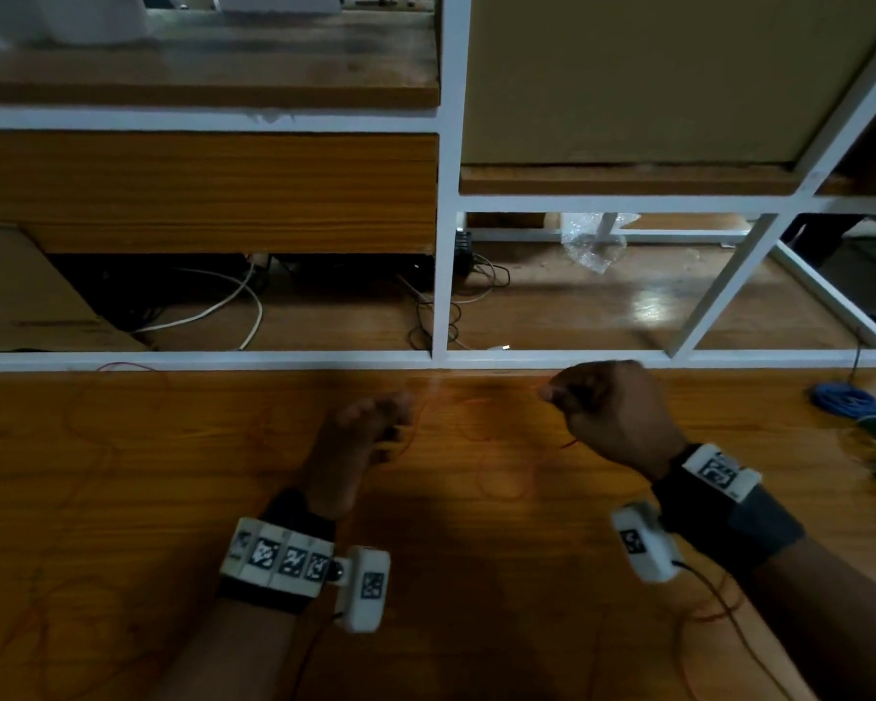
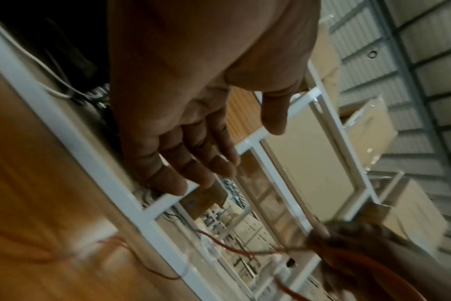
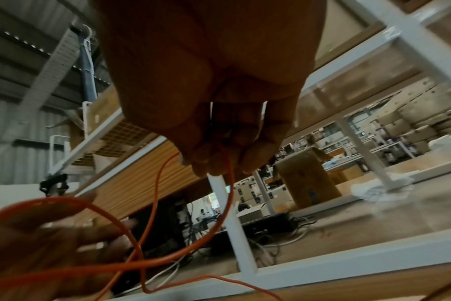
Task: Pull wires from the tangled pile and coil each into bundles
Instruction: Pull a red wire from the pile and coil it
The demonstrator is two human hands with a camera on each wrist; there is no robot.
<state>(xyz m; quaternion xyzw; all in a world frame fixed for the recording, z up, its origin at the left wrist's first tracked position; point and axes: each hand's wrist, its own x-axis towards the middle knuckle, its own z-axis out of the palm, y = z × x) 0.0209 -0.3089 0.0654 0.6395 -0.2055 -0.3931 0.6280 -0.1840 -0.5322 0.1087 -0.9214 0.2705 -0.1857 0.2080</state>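
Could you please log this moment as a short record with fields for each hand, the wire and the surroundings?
left hand: fingers straight, open, holds nothing
right hand: fingers curled, pinches the orange wire
wire state: loose loops between the hands, not yet a bundle
surface: wooden table
nearby: blue wire bundle at the table's right edge; white shelf frame behind

Black wristbands carry white marker-printed camera modules with thin cables.

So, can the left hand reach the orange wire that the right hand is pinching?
Probably yes: the left hand is open beside the orange wire, whose loops hang from the right hand; nothing lies between.
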